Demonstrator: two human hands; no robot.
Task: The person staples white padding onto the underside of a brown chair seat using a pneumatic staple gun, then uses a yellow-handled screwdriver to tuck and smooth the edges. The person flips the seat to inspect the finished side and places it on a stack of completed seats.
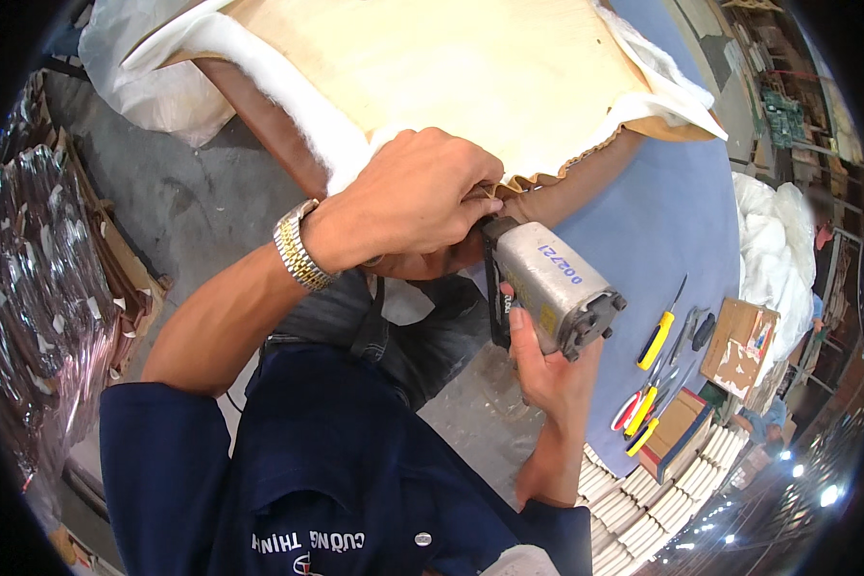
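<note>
One stapler (547,278), blue tabletop (658,240), grey floor (206,182)

Blue digits (560,264) on tool (547,283), white letters (340,540) on shirt (355,461)

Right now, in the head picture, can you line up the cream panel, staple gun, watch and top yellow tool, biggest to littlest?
1. Cream panel: largest
2. Staple gun
3. Watch and top yellow tool: too close to rank; the tool looks longer but thinner.
</note>
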